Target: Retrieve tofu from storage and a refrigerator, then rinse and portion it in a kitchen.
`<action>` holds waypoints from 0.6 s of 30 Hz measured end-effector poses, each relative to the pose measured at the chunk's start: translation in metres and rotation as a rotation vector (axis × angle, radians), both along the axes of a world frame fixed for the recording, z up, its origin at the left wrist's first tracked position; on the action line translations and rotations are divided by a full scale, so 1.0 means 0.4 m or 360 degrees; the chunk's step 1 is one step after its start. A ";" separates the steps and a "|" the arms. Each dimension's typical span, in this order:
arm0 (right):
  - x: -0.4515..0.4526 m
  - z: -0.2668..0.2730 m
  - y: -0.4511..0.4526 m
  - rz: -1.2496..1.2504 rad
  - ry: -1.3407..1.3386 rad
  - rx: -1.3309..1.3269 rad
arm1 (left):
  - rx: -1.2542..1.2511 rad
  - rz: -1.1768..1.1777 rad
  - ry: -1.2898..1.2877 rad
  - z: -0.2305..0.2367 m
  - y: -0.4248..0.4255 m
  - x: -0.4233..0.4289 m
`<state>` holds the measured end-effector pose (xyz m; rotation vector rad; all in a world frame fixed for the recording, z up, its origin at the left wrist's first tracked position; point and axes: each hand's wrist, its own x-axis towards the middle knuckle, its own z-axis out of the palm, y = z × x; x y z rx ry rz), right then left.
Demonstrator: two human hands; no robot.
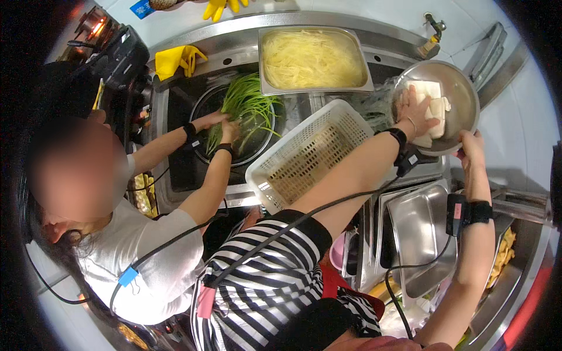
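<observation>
Tilted over the right-hand sink is a round stainless-steel bowl (461, 94) holding white blocks that look like tofu (426, 88). My left hand (415, 112) lies spread on the blocks, its fingers apart and not wrapped around them. With my right hand (472, 147) I grip the bowl's near right rim. Water (377, 107) streams away from the bowl's left side into the sink. Below my left forearm rests a white perforated plastic basket (314, 153), partly hidden by the arm.
A co-worker's hands (226, 125) hold long green stalks (246, 98) in a round basin in the left sink. A steel pan of pale yellow shreds (314, 59) spans the sinks' back. Yellow rubber gloves (178, 61), a tap (432, 33) and steel pans (417, 232) are around.
</observation>
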<state>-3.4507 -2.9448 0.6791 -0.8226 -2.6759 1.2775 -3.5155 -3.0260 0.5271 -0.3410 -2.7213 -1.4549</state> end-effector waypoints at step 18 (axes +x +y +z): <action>0.026 -0.147 0.028 -0.0206 -0.0099 -0.1200 | 0.0236 0.0514 0.0502 0.246 -0.359 -0.091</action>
